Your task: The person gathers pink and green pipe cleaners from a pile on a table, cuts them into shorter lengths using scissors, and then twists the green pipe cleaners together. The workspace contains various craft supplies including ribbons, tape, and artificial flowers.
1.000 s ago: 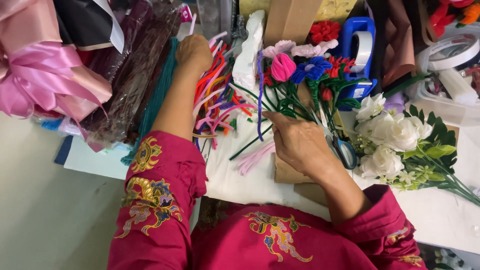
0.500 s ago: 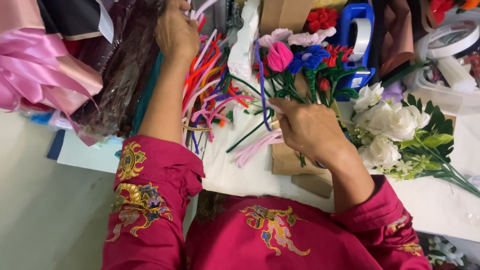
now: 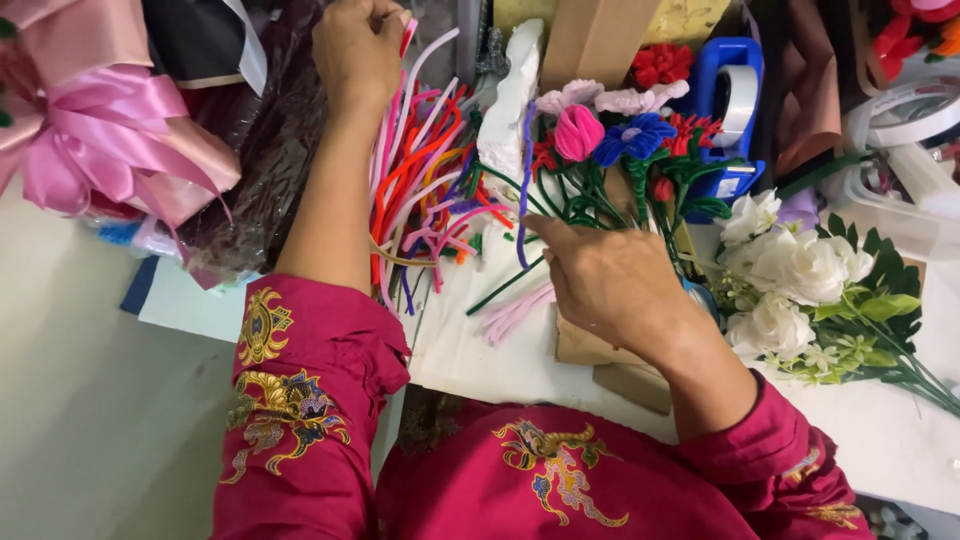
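My left hand (image 3: 357, 48) is closed at the far end of a loose pile of coloured pipe cleaners (image 3: 430, 190), pinching the tip of a pink one. My right hand (image 3: 603, 275) grips the green stems of a small bunch of pipe-cleaner flowers (image 3: 610, 140) with pink, blue, red and pale heads; a purple pipe cleaner (image 3: 523, 180) runs up from the same grip. Both arms wear magenta sleeves with gold embroidery.
A bunch of white artificial roses (image 3: 800, 270) with green leaves lies to the right. A blue tape dispenser (image 3: 735, 100) stands behind the flowers. A pink satin bow (image 3: 110, 140) and cellophane wrap sit at the left. Brown cardboard pieces (image 3: 610, 360) lie under my right wrist.
My left hand has moved farther up the pile of pipe cleaners, drawing a pink one with it. My right hand has kept its hold on the flower stems.
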